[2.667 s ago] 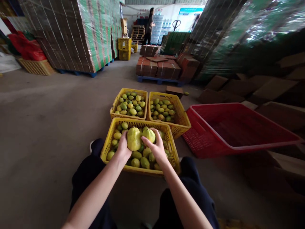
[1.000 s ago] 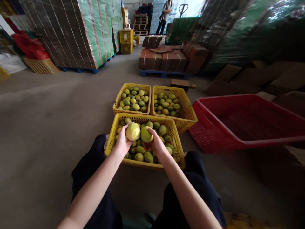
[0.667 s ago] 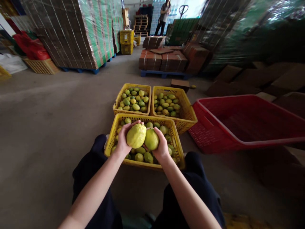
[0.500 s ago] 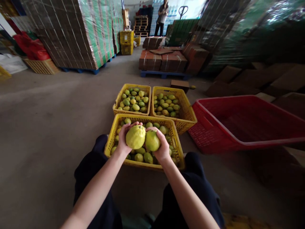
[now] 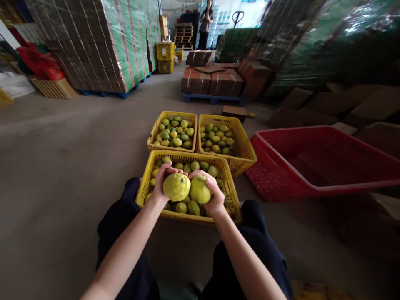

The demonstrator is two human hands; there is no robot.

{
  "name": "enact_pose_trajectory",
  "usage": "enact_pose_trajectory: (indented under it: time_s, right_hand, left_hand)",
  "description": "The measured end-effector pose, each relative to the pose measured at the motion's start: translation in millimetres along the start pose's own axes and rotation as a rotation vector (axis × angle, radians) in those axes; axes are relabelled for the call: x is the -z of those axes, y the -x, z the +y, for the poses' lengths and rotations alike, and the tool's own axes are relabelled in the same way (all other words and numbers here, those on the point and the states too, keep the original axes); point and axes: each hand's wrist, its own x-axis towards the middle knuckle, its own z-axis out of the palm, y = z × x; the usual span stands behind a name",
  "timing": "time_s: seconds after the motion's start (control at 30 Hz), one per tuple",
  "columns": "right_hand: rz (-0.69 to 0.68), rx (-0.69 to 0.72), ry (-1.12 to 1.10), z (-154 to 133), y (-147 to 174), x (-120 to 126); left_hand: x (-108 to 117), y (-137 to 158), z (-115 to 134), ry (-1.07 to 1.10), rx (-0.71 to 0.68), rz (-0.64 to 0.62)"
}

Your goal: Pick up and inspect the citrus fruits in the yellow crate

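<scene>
A large yellow-green lemon [image 5: 176, 187] rests in my left hand [image 5: 160, 183], whose fingers curl behind it. My right hand [image 5: 215, 196] is wrapped round a second, slightly greener lemon [image 5: 200, 189]. The two fruits are side by side, stem ends tipped up, above the near yellow crate [image 5: 187, 215]. In that crate lie several more green and yellow lemons [image 5: 193, 207], partly hidden by my hands.
Behind the near crate stand a left yellow crate [image 5: 150, 143] and a right yellow crate [image 5: 246, 146], both holding lemons. A red basket [image 5: 265, 166] is at the right. Farther back are bundled cardboard [image 5: 225, 83] on a blue pallet, wrapped stacks [image 5: 131, 46] and a standing person [image 5: 205, 25].
Both lemons have been tilted in my hands, so their stem ends now face more toward me. My hands have shifted slightly, still over the near crate.
</scene>
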Motion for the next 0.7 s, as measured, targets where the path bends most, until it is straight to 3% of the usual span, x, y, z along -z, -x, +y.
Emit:
enact_pose_trajectory:
  time_s: [0.17,0.5,0.7]
  right_hand:
    - [-0.018,-0.014,-0.004,1.3,-0.4,0.2]
    - [0.016,-0.018,-0.058,-0.4,0.9,-2.0]
    - [0.067,-0.170,-0.176,-1.3,-0.4,-7.7]
  left_hand:
    - [-0.7,-0.1,0.4,-0.001,-0.010,-0.037]
    - [-2.5,-1.3,0.6,0.016,0.000,0.010]
    - [-0.1,-8.5,-2.0,0.080,-0.002,0.058]
